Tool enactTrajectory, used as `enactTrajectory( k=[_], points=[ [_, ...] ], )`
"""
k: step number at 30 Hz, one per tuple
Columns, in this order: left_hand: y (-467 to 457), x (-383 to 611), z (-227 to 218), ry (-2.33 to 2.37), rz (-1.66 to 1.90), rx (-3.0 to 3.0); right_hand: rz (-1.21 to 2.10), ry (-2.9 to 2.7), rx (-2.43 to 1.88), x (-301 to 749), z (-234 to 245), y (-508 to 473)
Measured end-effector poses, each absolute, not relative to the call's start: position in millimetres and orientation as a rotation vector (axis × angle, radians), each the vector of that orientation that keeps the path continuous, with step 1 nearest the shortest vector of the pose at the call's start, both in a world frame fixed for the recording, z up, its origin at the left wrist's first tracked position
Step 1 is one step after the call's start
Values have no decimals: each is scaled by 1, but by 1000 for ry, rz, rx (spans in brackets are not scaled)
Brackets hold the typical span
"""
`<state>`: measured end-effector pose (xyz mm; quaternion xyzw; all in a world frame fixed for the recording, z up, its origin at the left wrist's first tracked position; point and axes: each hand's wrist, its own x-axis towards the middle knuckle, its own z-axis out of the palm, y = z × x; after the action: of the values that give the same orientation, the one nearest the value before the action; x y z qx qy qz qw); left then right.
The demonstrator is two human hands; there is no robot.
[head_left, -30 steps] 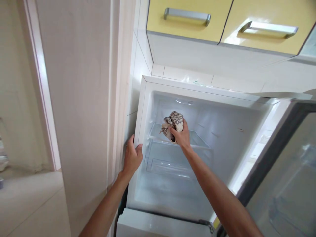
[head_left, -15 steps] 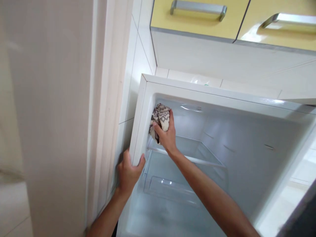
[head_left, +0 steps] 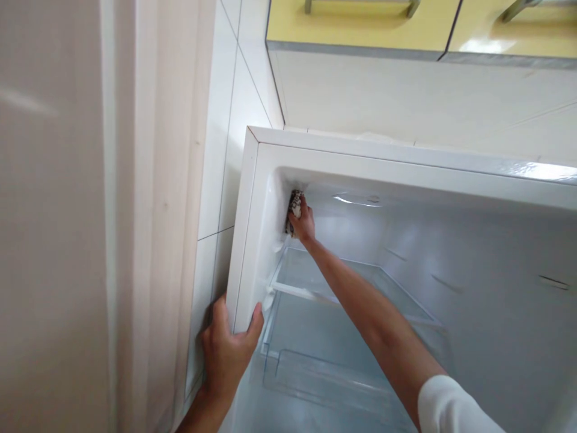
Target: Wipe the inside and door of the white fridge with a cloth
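Bunched up in my right hand is a cream cloth with a dark zigzag pattern. That hand reaches deep into the upper left corner of the fridge, and the cloth is against the inner side wall near the ceiling. My left hand grips the fridge's left front edge, thumb on the inner side and fingers around the outside. Just below my right hand is a clear glass shelf with a pale front trim.
A transparent drawer sits lower in the fridge. Yellow cabinets hang above. To the left are a tiled wall and a pale wooden door frame, close to my left hand.
My right hand has pushed the cloth farther back into the fridge corner. My left hand still holds the edge. The view has shifted closer, and my white sleeve now shows.
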<state>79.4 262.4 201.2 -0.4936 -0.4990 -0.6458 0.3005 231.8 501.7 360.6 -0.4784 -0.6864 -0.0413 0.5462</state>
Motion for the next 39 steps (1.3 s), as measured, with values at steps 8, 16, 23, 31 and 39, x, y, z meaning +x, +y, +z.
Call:
enactTrajectory(
  k=[8, 16, 23, 31, 39],
  points=[
    [265, 77, 198, -1403, -1619, -1267, -681, -1810, -1460, 251, 361, 530],
    [264, 75, 191, -1602, -1697, -1263, -923, -1813, -1595, 277, 371, 533],
    [262, 70, 186, -1789, -1714, -1288, -892, -1617, -1765, 364, 380, 517],
    [265, 67, 184, -1774, -1746, -1302, -619, -1186, -1975, 451, 378, 495],
    [261, 75, 194, -1707, -1754, -1289, -296, -1029, -1991, 468, 365, 501]
  ],
)
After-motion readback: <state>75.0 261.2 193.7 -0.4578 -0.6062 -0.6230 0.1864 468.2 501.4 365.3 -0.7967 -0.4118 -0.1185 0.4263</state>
